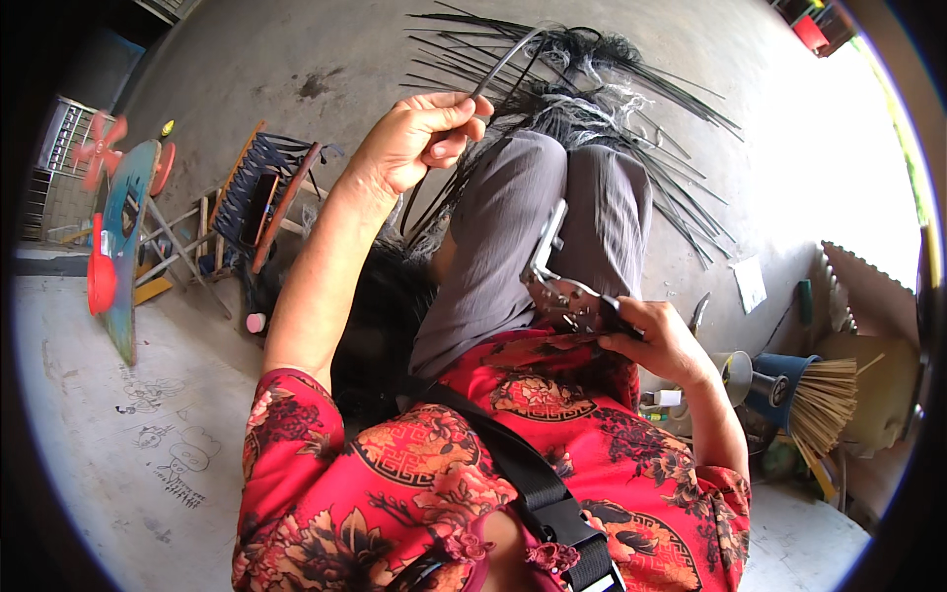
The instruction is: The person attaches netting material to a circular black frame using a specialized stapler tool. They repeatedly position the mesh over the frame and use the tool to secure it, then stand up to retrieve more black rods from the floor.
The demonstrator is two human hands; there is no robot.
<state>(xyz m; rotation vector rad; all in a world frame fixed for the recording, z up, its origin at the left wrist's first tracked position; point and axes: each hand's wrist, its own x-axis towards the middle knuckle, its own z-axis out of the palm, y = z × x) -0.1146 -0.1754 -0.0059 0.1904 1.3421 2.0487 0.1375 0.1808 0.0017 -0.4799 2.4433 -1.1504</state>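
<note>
My left hand [424, 138] is raised left of my knees, its fingers closed around a thin, dark grey strip [508, 61]. The strip arcs up and away from the fist, and a darker length hangs below it. Low over my lap, my right hand [659, 340] grips the dark end of a bent silver metal tool [541, 259], whose exact kind I cannot make out. Under the tool lies a brown piece [567, 304] with shiny bits on it. Past my knees, a heap of black strips and pale, frayed fibres [562, 104] spreads over the floor.
To the left stand a small chair with dark woven straps [247, 212] and a blue-green board [136, 237] with a red fan [99, 148]. On the right are a blue bucket [774, 385], a bundle of thin sticks [824, 400] and white paper [750, 284].
</note>
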